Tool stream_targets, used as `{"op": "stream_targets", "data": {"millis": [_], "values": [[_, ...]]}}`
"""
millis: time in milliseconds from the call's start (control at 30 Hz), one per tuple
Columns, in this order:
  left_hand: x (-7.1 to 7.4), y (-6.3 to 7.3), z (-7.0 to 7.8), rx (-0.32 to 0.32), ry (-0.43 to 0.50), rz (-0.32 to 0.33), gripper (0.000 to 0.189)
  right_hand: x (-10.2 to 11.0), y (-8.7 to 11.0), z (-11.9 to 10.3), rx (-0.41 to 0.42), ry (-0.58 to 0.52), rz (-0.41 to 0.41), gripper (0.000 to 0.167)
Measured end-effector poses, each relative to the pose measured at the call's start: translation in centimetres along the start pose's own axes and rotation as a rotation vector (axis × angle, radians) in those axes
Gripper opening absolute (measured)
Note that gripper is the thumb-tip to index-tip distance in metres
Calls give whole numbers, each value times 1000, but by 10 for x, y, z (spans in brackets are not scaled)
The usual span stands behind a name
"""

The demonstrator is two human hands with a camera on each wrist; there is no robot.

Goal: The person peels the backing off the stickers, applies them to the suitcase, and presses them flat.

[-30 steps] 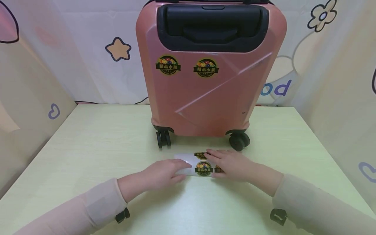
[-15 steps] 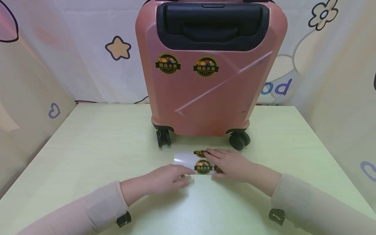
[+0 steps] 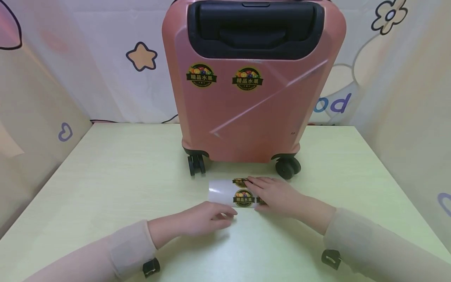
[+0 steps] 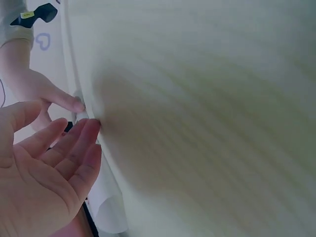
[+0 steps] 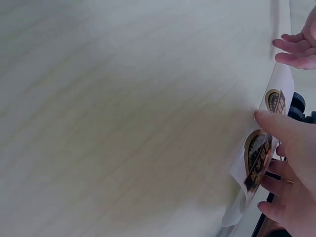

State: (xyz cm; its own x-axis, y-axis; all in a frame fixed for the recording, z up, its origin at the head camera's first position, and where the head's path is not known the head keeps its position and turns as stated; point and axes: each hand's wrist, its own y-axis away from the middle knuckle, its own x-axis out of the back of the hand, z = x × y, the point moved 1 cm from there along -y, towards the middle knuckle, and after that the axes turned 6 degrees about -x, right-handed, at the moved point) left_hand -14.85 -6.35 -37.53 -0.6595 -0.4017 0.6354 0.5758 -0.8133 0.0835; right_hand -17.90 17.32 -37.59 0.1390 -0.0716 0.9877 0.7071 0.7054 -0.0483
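Note:
A white sticker sheet [image 3: 220, 191] with round fruit-label stickers [image 3: 244, 199] lies on the table before a pink suitcase [image 3: 246, 125]. My right hand [image 3: 276, 197] rests on the sheet's right part, covering some labels. In the right wrist view, its thumb and fingers lie over the sheet [image 5: 282, 81], whose near corner curls up. My left hand [image 3: 208, 220] hovers just in front of the sheet's near edge, fingers loosely bent and holding nothing; the left wrist view shows its bare palm [image 4: 44, 182]. Two matching labels [image 3: 201, 75] are stuck on the suitcase's upper front.
The suitcase stands upright on black wheels [image 3: 287, 168], with a black handle recess [image 3: 255, 29] at its top. A pale wooden table [image 3: 123, 168] carries everything. Patterned curtains [image 3: 105, 70] enclose the back and sides, and a dark cord [image 3: 170, 119] runs along the table's rear edge.
My left hand has drawn off the sheet toward me and slightly right, baring the sheet's left part. The right hand stays on the sheet. The view has tilted slightly.

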Motion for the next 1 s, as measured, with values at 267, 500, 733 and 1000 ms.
{"op": "stream_targets", "data": {"millis": [267, 500, 733, 1000], "values": [[-5, -6, -7, 83, 277, 60, 36, 4, -4, 5, -25, -92, 22, 61], [-7, -11, -13, 222, 637, 166, 54, 15, -5, 10, -58, -162, 117, 57], [-8, -17, -16, 221, 804, 430, 48, 28, -7, 9, -109, -270, 86, 59], [-6, -23, -17, 155, 871, 626, 28, 32, -7, 7, -53, -320, 119, 60]]}}
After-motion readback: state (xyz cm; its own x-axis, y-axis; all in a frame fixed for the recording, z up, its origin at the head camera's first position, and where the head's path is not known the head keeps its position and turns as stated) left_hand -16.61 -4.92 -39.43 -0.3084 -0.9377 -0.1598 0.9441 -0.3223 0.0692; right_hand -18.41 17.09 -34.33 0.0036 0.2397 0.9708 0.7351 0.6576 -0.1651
